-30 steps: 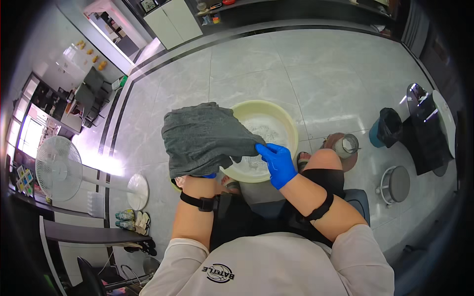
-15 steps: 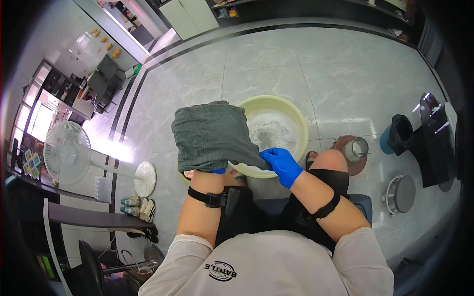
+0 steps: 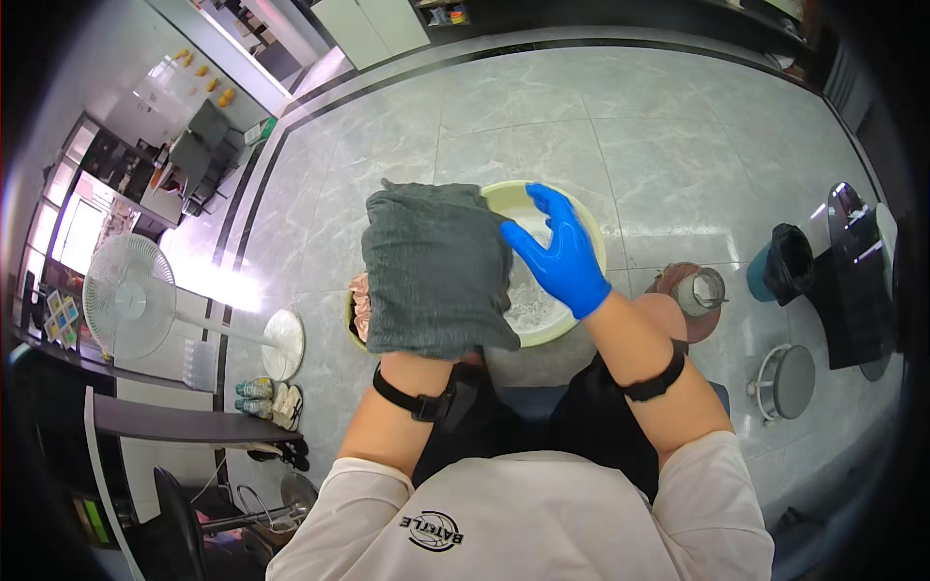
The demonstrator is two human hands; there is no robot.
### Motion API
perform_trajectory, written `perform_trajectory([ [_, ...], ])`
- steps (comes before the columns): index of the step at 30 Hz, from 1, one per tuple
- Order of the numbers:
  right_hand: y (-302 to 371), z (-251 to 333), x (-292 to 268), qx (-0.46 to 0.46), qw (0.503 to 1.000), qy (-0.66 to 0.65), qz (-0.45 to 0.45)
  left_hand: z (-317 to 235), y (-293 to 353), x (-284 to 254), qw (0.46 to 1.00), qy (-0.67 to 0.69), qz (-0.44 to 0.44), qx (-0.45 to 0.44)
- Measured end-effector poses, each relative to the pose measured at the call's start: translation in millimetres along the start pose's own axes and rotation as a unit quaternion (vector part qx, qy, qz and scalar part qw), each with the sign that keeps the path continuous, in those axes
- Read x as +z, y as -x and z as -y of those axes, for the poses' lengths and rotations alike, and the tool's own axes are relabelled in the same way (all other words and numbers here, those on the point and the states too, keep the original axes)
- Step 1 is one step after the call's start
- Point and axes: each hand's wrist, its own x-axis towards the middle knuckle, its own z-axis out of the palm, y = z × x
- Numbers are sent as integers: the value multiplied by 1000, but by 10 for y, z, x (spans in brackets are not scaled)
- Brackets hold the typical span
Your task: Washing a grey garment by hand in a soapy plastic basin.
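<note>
A dark grey-green piece of fabric (image 3: 436, 271), maybe a garment, is draped over my left forearm's end and covers my left hand completely. Its surface is creased and its edges hang loosely. Just right of it, my right hand (image 3: 557, 247) in a blue rubber glove is held up with thumb and fingers apart, holding nothing. Beneath both lies a pale yellow basin (image 3: 598, 228) with whitish foamy water (image 3: 533, 300), partly hidden by the fabric and the glove.
Pink cloth (image 3: 361, 305) shows in a container left of the fabric. A metal pot (image 3: 699, 290) stands on a reddish stool to the right, near a round grey stool (image 3: 787, 381) and a blue bin (image 3: 765, 276). A white standing fan (image 3: 131, 290) is at the left.
My right hand has let go of the fabric's corner, opened and risen away from it. The fabric has shifted slightly right and now hangs more spread out over my left hand.
</note>
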Motion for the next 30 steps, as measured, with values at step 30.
perform_trajectory([
  [30, -1128, -558, 162, 38, 961, 12, 272, 613, -11, 1162, 856, 487, 172, 30],
])
